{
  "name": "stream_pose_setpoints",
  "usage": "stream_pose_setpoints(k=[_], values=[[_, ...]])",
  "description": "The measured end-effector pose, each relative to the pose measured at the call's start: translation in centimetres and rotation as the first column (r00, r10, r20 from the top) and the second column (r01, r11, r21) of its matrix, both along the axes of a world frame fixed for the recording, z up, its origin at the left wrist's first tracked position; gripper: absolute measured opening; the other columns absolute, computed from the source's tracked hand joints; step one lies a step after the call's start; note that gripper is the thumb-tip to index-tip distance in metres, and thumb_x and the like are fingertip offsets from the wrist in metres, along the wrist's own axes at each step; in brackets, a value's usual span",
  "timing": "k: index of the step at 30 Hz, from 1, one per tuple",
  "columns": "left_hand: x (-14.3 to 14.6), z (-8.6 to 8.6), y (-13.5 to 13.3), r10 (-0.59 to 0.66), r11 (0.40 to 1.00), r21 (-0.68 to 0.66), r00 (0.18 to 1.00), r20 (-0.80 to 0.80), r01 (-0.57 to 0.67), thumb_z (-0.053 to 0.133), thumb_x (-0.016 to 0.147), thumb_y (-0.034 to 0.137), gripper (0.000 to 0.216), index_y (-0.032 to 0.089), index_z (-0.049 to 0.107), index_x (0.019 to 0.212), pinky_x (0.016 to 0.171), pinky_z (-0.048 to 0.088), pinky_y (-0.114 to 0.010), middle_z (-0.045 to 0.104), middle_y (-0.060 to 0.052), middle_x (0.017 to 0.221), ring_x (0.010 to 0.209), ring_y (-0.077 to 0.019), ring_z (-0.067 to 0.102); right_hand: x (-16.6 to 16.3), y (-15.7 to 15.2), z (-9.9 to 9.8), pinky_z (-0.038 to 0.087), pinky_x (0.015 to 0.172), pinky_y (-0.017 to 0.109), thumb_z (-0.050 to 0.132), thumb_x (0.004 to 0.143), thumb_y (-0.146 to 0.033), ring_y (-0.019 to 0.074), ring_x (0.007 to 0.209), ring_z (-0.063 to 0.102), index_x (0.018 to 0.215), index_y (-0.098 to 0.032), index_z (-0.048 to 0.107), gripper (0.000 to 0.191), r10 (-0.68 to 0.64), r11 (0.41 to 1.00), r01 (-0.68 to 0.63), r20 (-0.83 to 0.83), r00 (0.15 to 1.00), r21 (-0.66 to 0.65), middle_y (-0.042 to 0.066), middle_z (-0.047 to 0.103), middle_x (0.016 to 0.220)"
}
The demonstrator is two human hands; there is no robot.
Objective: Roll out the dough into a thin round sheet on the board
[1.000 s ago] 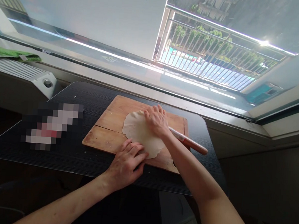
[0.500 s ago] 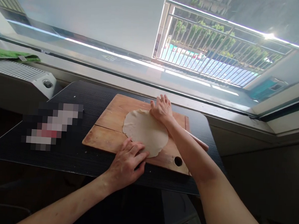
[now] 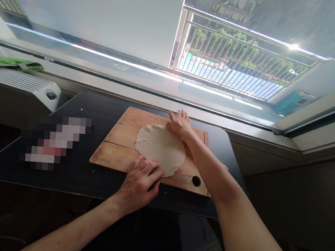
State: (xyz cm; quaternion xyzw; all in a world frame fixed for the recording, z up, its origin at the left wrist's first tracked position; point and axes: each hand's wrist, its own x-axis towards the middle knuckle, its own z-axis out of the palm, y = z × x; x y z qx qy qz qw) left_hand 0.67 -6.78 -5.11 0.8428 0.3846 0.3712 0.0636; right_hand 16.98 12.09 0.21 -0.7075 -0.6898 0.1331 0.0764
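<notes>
A thin round sheet of pale dough (image 3: 160,148) lies flat on a wooden cutting board (image 3: 117,148). My left hand (image 3: 140,184) rests at the board's near edge, fingers spread flat, their tips on the dough's near rim. My right hand (image 3: 180,125) lies open at the dough's far right edge, palm down, fingers pointing toward the window. My right forearm hides the rolling pin seen earlier.
The board sits on a black ribbed table (image 3: 75,172) under a wide window (image 3: 104,41). A blurred-out object (image 3: 54,142) lies on the table's left part. A white radiator (image 3: 24,83) with a green cloth (image 3: 14,63) stands at the left.
My right hand slid from the dough's middle to its far right edge, uncovering most of the dough. The rolling pin went out of sight behind my forearm. My left hand stayed put.
</notes>
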Motion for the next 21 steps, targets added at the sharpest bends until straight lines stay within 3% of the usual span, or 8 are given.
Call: stream_pose_setpoints(k=[4, 6, 10, 11, 13, 15, 17, 21], values=[[0.0, -0.1, 0.0, -0.007, 1.000, 0.002, 1.000, 0.002, 0.007, 0.056, 0.088, 0.016, 0.023, 0.020, 0.068, 0.107, 0.113, 0.034, -0.053, 0.068, -0.008, 0.109, 0.110, -0.0233, 0.061, -1.3, -2.7, -0.8, 0.016, 0.123, 0.043, 0.021, 0.101, -0.061, 0.0249, 0.155, 0.010, 0.157, -0.013, 0.028, 0.074, 0.287, 0.955, -0.288, 0.019, 0.958, 0.076, 0.013, 0.021, 0.166], [0.0, 0.0, 0.0, 0.000, 1.000, -0.007, 1.000, -0.008, 0.000, 0.056, 0.088, 0.016, 0.024, 0.021, 0.068, 0.108, 0.113, 0.034, -0.053, 0.068, -0.008, 0.109, 0.110, -0.0234, 0.061, -0.7, -2.1, -0.8, 0.012, 0.123, 0.045, 0.024, 0.101, -0.060, 0.0256, 0.155, 0.008, 0.157, -0.012, 0.027, 0.074, 0.247, 0.961, -0.253, 0.065, 0.967, 0.115, 0.013, 0.020, 0.166], [0.0, 0.1, 0.0, 0.006, 1.000, -0.026, 1.000, -0.017, -0.006, 0.056, 0.088, 0.017, 0.025, 0.022, 0.068, 0.110, 0.113, 0.035, -0.053, 0.067, -0.007, 0.110, 0.111, -0.0236, 0.061, 1.2, 0.5, -0.2, 0.016, 0.121, 0.052, 0.022, 0.103, -0.055, 0.0296, 0.154, 0.012, 0.157, -0.011, 0.026, 0.070, -0.024, 0.998, 0.020, 0.081, 0.996, 0.051, 0.018, 0.019, 0.165], [0.0, 0.1, 0.0, 0.004, 1.000, -0.027, 1.000, -0.015, -0.005, 0.056, 0.089, 0.017, 0.026, 0.022, 0.068, 0.111, 0.114, 0.034, -0.053, 0.067, -0.007, 0.111, 0.111, -0.0235, 0.061, 1.0, 0.4, -0.2, 0.017, 0.120, 0.052, 0.021, 0.103, -0.055, 0.0295, 0.154, 0.013, 0.157, -0.011, 0.026, 0.070, -0.026, 0.999, 0.023, 0.078, 0.997, 0.039, 0.018, 0.020, 0.165], [0.0, 0.0, 0.0, 0.003, 1.000, -0.024, 1.000, -0.009, -0.003, 0.056, 0.089, 0.017, 0.025, 0.022, 0.068, 0.110, 0.114, 0.034, -0.053, 0.067, -0.007, 0.110, 0.111, -0.0233, 0.061, -0.1, -1.1, -0.5, 0.019, 0.121, 0.049, 0.022, 0.102, -0.059, 0.0285, 0.154, 0.014, 0.157, -0.013, 0.027, 0.072, 0.096, 0.993, -0.101, 0.078, 0.992, 0.060, 0.016, 0.022, 0.165], [0.0, -0.1, 0.0, 0.001, 1.000, -0.012, 1.000, -0.008, -0.001, 0.056, 0.088, 0.016, 0.024, 0.021, 0.068, 0.108, 0.114, 0.034, -0.053, 0.067, -0.008, 0.110, 0.111, -0.0235, 0.060, -1.5, -3.1, -0.9, 0.017, 0.122, 0.045, 0.023, 0.101, -0.062, 0.0265, 0.154, 0.012, 0.157, -0.013, 0.028, 0.075, 0.273, 0.950, -0.284, 0.098, 0.957, 0.127, 0.014, 0.024, 0.165], [0.0, -0.1, 0.0, -0.002, 1.000, -0.006, 1.000, -0.013, 0.002, 0.056, 0.088, 0.016, 0.024, 0.021, 0.068, 0.108, 0.114, 0.035, -0.052, 0.067, -0.008, 0.110, 0.112, -0.0236, 0.060, -2.0, -3.7, -1.2, 0.013, 0.123, 0.044, 0.025, 0.101, -0.062, 0.0257, 0.154, 0.010, 0.156, -0.012, 0.029, 0.075, 0.328, 0.920, -0.347, 0.126, 0.936, 0.185, 0.013, 0.025, 0.165], [-0.1, 0.1, 0.0, -0.009, 1.000, -0.008, 1.000, -0.021, 0.009, 0.055, 0.089, 0.016, 0.025, 0.020, 0.068, 0.110, 0.114, 0.034, -0.053, 0.067, -0.008, 0.110, 0.111, -0.0236, 0.061, 0.0, -0.7, -0.8, 0.017, 0.121, 0.050, 0.027, 0.101, -0.057, 0.0303, 0.153, 0.015, 0.155, -0.008, 0.029, 0.073, 0.089, 0.982, -0.107, 0.116, 0.989, 0.155, 0.018, 0.024, 0.164]])
